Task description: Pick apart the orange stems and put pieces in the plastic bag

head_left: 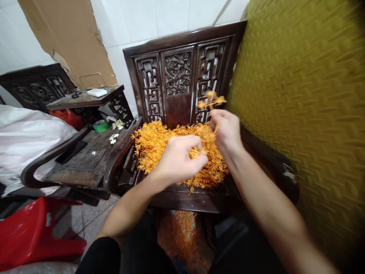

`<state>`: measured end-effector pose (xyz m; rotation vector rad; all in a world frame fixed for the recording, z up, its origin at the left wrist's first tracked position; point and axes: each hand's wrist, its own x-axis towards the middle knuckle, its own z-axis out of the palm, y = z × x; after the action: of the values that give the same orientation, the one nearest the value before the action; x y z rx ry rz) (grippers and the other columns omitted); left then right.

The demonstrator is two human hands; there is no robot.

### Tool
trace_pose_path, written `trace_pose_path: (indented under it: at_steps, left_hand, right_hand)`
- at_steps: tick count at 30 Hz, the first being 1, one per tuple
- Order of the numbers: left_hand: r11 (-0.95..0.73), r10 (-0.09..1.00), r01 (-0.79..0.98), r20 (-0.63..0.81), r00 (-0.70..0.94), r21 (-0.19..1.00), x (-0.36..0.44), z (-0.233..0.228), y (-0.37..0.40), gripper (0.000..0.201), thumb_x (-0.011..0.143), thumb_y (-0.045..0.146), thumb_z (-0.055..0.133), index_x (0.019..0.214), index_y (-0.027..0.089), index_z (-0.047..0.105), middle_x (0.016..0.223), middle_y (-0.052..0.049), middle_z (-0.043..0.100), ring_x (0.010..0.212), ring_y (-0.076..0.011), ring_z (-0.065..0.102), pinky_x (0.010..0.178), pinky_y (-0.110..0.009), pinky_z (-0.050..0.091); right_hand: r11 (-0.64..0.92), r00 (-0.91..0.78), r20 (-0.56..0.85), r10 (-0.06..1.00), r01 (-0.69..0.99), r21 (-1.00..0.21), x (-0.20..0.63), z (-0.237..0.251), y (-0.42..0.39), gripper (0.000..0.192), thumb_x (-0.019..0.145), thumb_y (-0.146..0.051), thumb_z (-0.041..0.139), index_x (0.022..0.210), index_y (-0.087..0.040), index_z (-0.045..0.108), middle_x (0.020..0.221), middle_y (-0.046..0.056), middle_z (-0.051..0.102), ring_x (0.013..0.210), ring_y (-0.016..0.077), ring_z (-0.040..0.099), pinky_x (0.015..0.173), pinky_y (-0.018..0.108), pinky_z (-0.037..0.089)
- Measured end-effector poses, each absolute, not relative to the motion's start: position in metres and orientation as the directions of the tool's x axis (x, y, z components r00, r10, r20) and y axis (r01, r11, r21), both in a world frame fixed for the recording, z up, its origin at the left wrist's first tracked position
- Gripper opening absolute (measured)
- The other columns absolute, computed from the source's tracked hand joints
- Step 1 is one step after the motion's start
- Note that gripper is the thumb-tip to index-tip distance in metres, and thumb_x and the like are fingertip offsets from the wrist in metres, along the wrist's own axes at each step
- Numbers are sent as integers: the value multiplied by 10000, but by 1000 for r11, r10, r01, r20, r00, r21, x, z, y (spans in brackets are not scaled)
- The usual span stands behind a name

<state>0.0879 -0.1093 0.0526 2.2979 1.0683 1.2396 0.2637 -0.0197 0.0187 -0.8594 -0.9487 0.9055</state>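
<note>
A large heap of orange plastic flower sprigs [152,146] covers the seat of a dark carved wooden chair [178,110]. My left hand [181,158] is over the front of the heap, fingers and thumb curled round some small orange pieces [195,153]. Higher up and to the right, my right hand [228,127] is closed on the stem of one orange flower sprig [211,101]. Its flower-like tips stick out above the fingers, slightly blurred. The right fingertips are partly hidden behind the hand.
At left stand a second wooden chair [82,163] with green tape [101,126] and small pale flowers [114,136], a small side table [85,97], a white bag [31,140] and a red plastic stool [25,236]. A yellow-green textured panel [308,95] rises close on the right. Orange bits [185,228] lie below the seat.
</note>
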Motion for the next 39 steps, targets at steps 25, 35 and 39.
trace_pose_path:
  at_steps: [25,35,39]
  left_hand:
    - [-227,951,-57,234,203,972,59,43,-53,588,796,754,735,986,197,758,631,42,485,444,-44,312,446,-269,206]
    - [-412,911,230,402,92,882,55,47,-56,240,837,442,802,878,207,777,631,4,653,581,-114,522,550,-255,380]
    - [-457,889,263,434,143,850,54,48,-56,206,843,402,795,838,196,773,759,-29,744,699,-139,634,666,-278,481]
  right_hand:
    - [46,-377,191,906,-362,-931,252,30,-50,511,837,-712,740,924,-211,686,520,-112,213,441,63,119,428,283,55]
    - [182,-301,263,916,-272,-945,247,28,-50,559,878,-748,665,747,-205,678,681,38,639,729,176,640,718,348,533]
    - [148,-231,251,940,-387,-910,245,25,-48,394,836,-596,801,840,-223,673,764,23,668,739,172,659,744,360,562]
